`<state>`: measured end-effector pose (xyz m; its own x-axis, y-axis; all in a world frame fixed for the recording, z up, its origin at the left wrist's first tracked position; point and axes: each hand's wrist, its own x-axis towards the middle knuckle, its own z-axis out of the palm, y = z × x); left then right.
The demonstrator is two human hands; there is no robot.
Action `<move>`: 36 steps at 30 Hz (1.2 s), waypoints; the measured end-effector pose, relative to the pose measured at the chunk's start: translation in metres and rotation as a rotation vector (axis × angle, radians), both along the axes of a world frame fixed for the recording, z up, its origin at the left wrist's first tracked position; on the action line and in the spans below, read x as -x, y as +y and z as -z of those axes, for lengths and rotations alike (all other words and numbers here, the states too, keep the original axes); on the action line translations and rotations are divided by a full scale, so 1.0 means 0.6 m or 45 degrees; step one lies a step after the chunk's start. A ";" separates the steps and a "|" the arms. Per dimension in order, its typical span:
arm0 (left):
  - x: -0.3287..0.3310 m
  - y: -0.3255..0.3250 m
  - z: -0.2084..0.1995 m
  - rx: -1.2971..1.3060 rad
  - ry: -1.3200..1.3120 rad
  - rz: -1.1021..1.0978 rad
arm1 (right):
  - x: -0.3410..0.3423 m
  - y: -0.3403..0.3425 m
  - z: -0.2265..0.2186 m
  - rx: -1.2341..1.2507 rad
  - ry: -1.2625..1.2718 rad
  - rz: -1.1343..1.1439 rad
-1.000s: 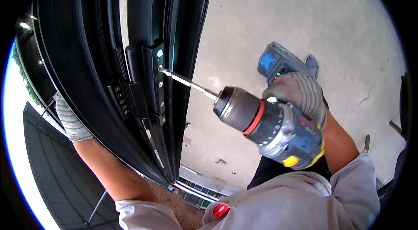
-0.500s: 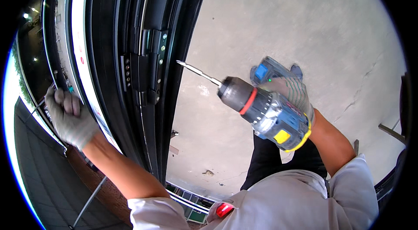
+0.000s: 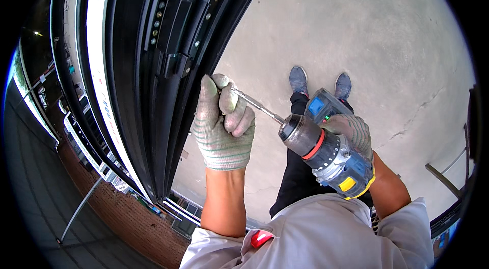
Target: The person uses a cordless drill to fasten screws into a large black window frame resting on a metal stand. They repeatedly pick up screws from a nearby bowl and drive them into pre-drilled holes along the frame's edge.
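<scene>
My right hand, in a pale knitted glove, is wrapped round the handle of a blue and black cordless drill with a red ring and yellow patches. Its long silver bit points up and left. My gloved left hand is closed, with curled fingers close to the bit's tip; whatever lies in them, if anything, is hidden. Just beyond that hand is the edge of a tall black frame. It carries a black hinge with rows of screws, the lowest a little above my left fingers.
A white strip runs along the frame's left side. Grey concrete floor lies below, with my two shoes on it. At the far right a metal bar juts in. Brick paving shows at the lower left.
My left hand has come from the far left, beyond the frame, to the drill bit's tip. The drill has shifted slightly right and down. The hinge sits higher in view.
</scene>
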<state>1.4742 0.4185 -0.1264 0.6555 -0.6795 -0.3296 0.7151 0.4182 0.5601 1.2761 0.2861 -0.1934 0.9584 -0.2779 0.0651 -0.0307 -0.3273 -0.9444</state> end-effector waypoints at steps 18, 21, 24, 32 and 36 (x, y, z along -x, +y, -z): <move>-0.025 -0.022 0.027 -0.304 -0.188 -0.039 | -0.040 -0.017 -0.010 0.002 0.236 -0.045; -0.030 -0.024 0.030 -0.326 -0.248 -0.009 | -0.040 -0.018 -0.003 -0.031 0.279 -0.055; -0.034 -0.026 0.035 -0.352 -0.267 0.001 | -0.049 -0.029 -0.008 -0.069 0.360 -0.122; -0.034 -0.032 0.048 -0.405 -0.292 -0.018 | -0.053 -0.028 0.015 -0.073 0.291 -0.076; -0.029 -0.043 0.045 -0.406 -0.218 -0.063 | -0.058 -0.019 0.028 0.066 0.102 0.055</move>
